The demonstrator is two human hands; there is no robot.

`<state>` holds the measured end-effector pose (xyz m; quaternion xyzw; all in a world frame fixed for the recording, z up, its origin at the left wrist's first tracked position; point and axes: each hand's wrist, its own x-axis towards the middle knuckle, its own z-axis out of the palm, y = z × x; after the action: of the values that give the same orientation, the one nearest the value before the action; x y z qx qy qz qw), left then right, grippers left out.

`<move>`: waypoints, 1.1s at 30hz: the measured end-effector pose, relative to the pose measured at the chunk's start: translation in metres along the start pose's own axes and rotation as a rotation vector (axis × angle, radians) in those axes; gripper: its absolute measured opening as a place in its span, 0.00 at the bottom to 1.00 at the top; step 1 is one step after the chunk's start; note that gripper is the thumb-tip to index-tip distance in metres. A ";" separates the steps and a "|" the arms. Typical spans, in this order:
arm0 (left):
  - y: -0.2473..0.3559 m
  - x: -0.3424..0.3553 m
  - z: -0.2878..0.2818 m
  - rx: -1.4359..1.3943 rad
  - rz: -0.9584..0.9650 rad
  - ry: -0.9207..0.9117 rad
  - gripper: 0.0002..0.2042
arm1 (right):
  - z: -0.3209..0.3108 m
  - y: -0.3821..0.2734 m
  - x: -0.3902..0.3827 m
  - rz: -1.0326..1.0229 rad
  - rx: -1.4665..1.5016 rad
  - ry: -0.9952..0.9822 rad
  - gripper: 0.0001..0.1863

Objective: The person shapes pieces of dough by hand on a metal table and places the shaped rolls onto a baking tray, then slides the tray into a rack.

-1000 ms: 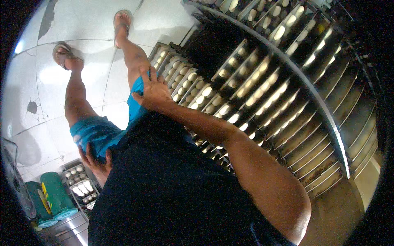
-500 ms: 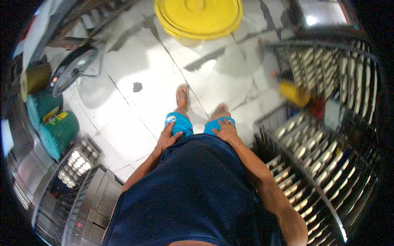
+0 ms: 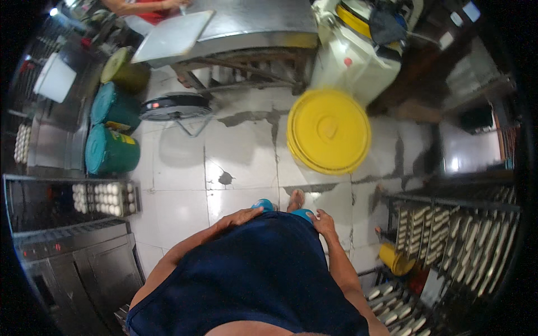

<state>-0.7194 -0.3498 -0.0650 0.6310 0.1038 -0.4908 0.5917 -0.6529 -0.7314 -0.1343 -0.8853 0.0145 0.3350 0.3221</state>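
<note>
My left hand [image 3: 245,217] lies on the front of my dark blue top [image 3: 241,274], its fingers stretched toward the hem of my bright blue shorts [image 3: 262,206]. On the other side my right hand [image 3: 323,222] rests at the other leg of the shorts, fingers apart, with nothing in it. Ahead on the floor, out of reach of both hands, stands a round yellow tub [image 3: 329,131] with its lid on. One sandalled foot [image 3: 297,197] shows below the shorts.
Racks of pale dough pieces [image 3: 476,246] stand at right. On the left are green bins [image 3: 112,150], egg trays [image 3: 106,199], a steel cabinet [image 3: 84,257] and a floor fan [image 3: 176,106]. Ahead, a person's arm [image 3: 140,7] reaches over a metal table [image 3: 258,19] beside a cream-coloured machine [image 3: 353,67].
My view has tilted up and turned, so the table, machine and other person come into sight. The yellow tub now appears nearer and farther right. Both hands stay at my shorts.
</note>
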 end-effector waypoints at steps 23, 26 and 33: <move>0.379 -0.131 -0.344 0.145 1.156 0.481 0.24 | -0.059 -0.420 0.278 -0.376 -0.254 -0.196 0.24; 0.363 -0.054 -0.436 0.229 0.693 0.878 0.23 | -0.092 -0.492 0.320 -0.601 0.069 0.174 0.21; 0.370 0.066 -0.622 0.636 0.723 1.287 0.20 | -0.166 -0.664 0.500 -0.639 0.125 0.374 0.24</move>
<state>-0.1138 0.0455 0.0110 0.9230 0.0691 0.1853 0.3301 -0.0086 -0.2068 0.0309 -0.8697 -0.1835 0.0486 0.4556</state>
